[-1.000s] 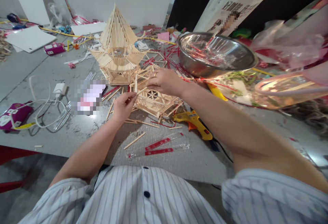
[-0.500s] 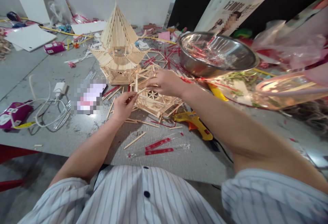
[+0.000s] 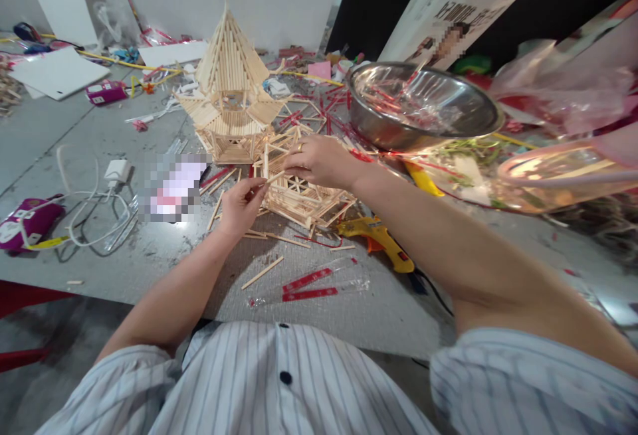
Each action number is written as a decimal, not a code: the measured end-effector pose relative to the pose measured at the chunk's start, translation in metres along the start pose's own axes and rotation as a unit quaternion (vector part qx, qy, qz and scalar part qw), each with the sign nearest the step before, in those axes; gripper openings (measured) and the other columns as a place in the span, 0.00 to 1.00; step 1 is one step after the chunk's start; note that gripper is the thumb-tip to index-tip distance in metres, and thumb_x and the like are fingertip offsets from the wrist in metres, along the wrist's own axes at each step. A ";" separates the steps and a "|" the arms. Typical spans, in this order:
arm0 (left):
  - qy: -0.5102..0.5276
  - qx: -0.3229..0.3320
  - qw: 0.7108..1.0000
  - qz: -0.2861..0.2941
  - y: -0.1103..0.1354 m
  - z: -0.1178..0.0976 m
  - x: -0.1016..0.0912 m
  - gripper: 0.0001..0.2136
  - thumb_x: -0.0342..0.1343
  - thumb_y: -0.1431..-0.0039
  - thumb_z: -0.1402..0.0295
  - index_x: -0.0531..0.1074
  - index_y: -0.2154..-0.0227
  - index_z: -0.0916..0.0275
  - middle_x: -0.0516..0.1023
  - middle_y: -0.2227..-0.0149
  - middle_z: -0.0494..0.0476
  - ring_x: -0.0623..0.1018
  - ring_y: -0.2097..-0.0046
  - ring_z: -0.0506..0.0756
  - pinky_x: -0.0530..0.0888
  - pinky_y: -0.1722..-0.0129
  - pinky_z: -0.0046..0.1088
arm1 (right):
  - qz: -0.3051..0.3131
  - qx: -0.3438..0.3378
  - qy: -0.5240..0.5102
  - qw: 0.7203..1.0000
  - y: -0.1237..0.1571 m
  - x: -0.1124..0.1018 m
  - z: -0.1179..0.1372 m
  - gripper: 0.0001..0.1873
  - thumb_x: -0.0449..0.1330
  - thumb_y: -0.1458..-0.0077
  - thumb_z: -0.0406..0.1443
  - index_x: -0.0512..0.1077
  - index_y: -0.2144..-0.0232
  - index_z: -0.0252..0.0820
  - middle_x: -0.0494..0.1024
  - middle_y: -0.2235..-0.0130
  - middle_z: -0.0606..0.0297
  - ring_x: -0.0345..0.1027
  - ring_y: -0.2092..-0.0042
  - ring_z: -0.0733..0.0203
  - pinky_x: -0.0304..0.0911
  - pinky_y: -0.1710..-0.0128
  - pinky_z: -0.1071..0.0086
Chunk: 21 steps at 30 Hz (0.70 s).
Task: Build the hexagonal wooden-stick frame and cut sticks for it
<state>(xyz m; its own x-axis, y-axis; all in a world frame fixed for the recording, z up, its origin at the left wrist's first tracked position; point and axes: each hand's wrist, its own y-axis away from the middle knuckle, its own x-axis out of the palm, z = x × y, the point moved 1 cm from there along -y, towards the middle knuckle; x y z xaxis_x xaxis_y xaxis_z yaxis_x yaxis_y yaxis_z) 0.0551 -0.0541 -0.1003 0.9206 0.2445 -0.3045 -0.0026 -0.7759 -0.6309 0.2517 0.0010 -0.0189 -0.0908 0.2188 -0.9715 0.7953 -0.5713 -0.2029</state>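
Note:
A low, many-sided frame of thin wooden sticks (image 3: pixel 309 204) stands on the table in front of me. At its left side, my left hand (image 3: pixel 242 204) pinches one end of a wooden stick (image 3: pixel 274 177) between thumb and fingertips. My right hand (image 3: pixel 321 159) reaches over the frame from the right, fingers closed at the stick's other end. Behind them rises a pagoda-like tower of wooden sticks (image 3: pixel 232 89), with a pointed roof and flared eaves. Loose sticks (image 3: pixel 262 273) lie around the frame. A yellow glue gun (image 3: pixel 381 237) rests beside its near right edge.
A steel bowl (image 3: pixel 423 106) of red-and-clear wrappers stands at the back right. A phone (image 3: pixel 177 189), white cables with a charger (image 3: pixel 118 173) and a purple packet (image 3: pixel 30 224) lie left. Red-striped wrappers (image 3: pixel 309 294) are near the front edge of the table (image 3: pixel 174 256).

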 end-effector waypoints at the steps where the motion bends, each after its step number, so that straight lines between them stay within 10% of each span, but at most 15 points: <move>1: -0.001 -0.001 1.000 0.000 0.000 0.000 0.000 0.07 0.58 0.44 0.66 0.78 0.68 0.63 0.80 0.73 0.54 0.72 0.75 0.47 0.66 0.75 0.22 | 0.003 0.001 0.003 1.000 0.000 0.000 0.000 0.15 0.52 0.38 0.39 0.79 0.63 0.43 0.80 0.64 0.59 0.63 0.62 0.57 0.53 0.63 0.64; 21: -0.017 -0.010 1.000 0.007 0.000 0.000 0.000 0.08 0.57 0.43 0.64 0.78 0.67 0.63 0.79 0.73 0.53 0.71 0.76 0.46 0.65 0.77 0.21 | -0.003 0.001 -0.005 1.000 -0.001 0.003 -0.001 0.16 0.52 0.38 0.40 0.79 0.62 0.42 0.80 0.63 0.57 0.64 0.61 0.57 0.54 0.61 0.63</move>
<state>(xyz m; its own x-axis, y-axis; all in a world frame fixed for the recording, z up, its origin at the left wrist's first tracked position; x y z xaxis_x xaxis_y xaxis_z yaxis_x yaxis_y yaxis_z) 0.0545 -0.0542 -0.1008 0.9069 0.2525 -0.3373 -0.0071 -0.7912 -0.6115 0.2518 0.0032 -0.0219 -0.1017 0.2152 -0.9713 0.7935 -0.5713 -0.2097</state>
